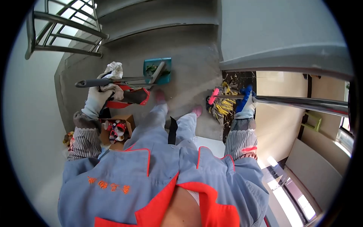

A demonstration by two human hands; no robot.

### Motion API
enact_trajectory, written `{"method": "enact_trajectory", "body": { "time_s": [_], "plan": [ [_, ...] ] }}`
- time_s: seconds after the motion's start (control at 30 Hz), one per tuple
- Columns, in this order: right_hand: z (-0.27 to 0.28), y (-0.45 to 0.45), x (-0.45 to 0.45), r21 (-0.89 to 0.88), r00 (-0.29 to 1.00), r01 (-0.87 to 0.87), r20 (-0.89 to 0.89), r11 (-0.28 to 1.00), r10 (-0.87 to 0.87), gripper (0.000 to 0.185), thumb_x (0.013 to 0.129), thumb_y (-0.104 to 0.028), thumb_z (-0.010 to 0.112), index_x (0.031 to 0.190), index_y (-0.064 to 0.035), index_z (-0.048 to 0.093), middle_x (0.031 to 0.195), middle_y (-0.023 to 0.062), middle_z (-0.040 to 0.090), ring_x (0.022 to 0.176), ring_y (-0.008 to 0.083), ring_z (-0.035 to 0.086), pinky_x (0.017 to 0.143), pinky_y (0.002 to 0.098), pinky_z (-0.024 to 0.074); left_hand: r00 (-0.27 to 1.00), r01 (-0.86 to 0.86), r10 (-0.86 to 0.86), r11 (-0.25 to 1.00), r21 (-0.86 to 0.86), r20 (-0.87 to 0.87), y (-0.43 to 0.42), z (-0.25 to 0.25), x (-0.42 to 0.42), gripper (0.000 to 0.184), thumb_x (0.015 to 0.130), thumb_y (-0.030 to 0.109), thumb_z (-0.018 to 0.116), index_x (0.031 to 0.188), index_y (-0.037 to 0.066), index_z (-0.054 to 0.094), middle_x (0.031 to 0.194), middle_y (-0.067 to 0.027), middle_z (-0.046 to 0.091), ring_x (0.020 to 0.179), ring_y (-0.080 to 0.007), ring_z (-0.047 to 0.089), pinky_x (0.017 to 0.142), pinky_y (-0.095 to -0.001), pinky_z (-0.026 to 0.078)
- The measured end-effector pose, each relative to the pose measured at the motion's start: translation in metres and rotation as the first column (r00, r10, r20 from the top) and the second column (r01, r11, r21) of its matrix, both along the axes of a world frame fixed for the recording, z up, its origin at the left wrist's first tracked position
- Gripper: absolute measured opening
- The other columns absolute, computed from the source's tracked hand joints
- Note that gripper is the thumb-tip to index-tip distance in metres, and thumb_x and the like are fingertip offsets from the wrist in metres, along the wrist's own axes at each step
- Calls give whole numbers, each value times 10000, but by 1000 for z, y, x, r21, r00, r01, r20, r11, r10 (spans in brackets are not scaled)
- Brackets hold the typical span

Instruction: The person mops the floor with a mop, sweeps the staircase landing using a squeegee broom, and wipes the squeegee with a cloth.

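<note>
My left hand [105,95], in a white glove, is closed around the handles of a dustpan and what looks like a broom, one with a grey grip [92,83]. A crumpled white cloth [114,69] and a red and dark bag-like item [130,97] are bunched at the same hand. The teal dustpan [164,79] hangs over or rests on the floor, with green leaves [152,69] and a grey bar [158,72] across it. My right hand [247,101], in a blue and white glove, grips a mop's metal pole [295,101]. Grey and yellow strands [224,104] hang from its pink clamp [213,96].
Grey stairs [162,17] rise ahead, with a metal railing [68,24] at the left. A cardboard box [129,123] of mixed items stands by my left leg. A wall [283,30] is ahead right; a dark stone threshold [245,77] borders the pale tiled floor [278,130].
</note>
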State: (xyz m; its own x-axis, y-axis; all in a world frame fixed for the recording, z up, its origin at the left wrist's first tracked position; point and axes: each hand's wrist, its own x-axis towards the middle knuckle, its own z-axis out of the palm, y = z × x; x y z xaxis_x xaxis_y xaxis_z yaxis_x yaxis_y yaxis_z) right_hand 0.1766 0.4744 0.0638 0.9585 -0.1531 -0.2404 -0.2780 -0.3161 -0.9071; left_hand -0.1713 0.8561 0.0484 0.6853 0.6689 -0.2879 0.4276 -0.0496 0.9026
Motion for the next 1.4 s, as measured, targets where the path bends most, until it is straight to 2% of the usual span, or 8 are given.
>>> {"method": "enact_trajectory", "body": {
  "time_s": [0.2,0.37,0.43,0.5,0.57,0.67,1.03,1.4],
  "plan": [
    [61,45,15,6,936,-207,292,978,197,280,918,-238,593,722,-40,562,636,33,591,572,118,525,598,264,446,996,3,-2,1000,14,-85,-13,3,-31,546,764,38,649,1280,25,470,1047,-112,625,930,-160,600,835,-284,484],
    [176,80,10,10,771,-525,429,851,471,280,949,-170,502,1106,55,559,772,125,600,671,210,594,648,345,496,997,-29,34,997,74,-68,-21,-5,-53,519,780,27,625,1275,16,471,1021,-111,631,906,-166,610,830,-287,491],
    [234,94,-2,41,365,-915,507,402,780,273,931,-112,476,1123,75,530,782,144,606,711,244,619,649,371,509,996,-70,73,996,62,-42,-26,7,-60,511,777,16,620,1266,4,471,984,-104,634,873,-165,616,816,-288,497],
    [239,120,-6,78,435,-880,530,469,728,251,927,-107,468,1088,78,522,766,126,603,682,233,613,632,355,510,992,-102,106,993,61,-70,-29,0,-66,513,775,10,617,1266,4,470,972,-99,634,863,-160,614,809,-286,498],
    [198,136,35,-131,883,-311,326,941,337,240,930,-184,481,995,43,527,751,99,599,586,176,571,575,279,486,990,-122,125,990,67,-58,-29,-7,-66,522,765,-6,614,1267,3,470,958,-87,632,852,-145,609,788,-281,502],
    [206,163,8,110,331,-940,536,324,777,233,951,-202,479,944,19,551,814,107,605,545,130,524,534,267,469,996,-81,84,993,85,-40,-31,3,-78,512,764,-9,612,1256,8,471,974,-81,623,866,-134,591,810,-284,492],
    [251,213,57,-259,2,-884,830,390,557,301,985,-192,420,1218,-50,547,979,117,601,572,112,506,639,349,513,976,-205,209,977,-62,57,-30,-8,-97,586,745,-107,522,1308,-16,387,1010,-87,569,878,-129,560,786,-270,499],
    [265,218,58,193,413,-797,865,572,284,326,952,-289,470,857,-4,597,621,46,526,439,114,391,643,359,480,981,-194,195,973,127,0,-31,-3,-97,531,715,-11,612,1229,5,480,951,-79,632,823,-143,609,752,-291,505]
  ]
}}
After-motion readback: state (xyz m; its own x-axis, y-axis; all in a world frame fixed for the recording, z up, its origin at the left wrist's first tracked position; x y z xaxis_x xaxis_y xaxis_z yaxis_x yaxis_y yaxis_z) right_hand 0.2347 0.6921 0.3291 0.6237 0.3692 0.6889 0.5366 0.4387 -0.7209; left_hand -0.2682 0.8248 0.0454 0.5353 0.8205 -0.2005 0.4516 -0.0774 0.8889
